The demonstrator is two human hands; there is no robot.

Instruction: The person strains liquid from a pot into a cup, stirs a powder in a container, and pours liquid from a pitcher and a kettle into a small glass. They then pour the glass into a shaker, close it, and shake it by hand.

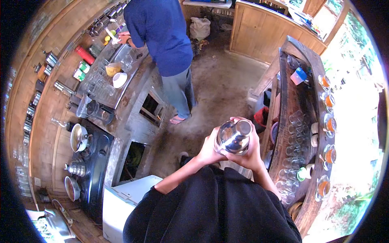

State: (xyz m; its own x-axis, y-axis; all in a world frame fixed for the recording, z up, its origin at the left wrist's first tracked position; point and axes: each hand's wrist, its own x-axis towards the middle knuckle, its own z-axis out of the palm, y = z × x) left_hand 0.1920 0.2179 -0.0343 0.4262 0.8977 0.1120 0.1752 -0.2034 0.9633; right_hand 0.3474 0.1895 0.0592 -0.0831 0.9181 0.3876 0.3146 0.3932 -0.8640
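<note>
A shiny metal cocktail shaker point(234, 141) is held up in front of my chest, its rounded cap towards the camera. My left hand point(208, 148) wraps round its left side, and my right hand point(254, 153) closes on its right side. Both hands grip it together, with some fingers hidden behind the metal. To the right of my hands, several clear glasses point(292, 162) stand in rows on a dark wooden counter point(285, 95). Cups of amber drink point(329, 124) line the outer ledge beyond them.
Another person in a blue shirt point(168, 38) stands at the left counter, hands near a tap. A black stove point(97, 162) with pots point(79, 137) is at left. A white cabinet point(117, 210) stands close to my left side. Brown floor point(221, 87) stretches ahead.
</note>
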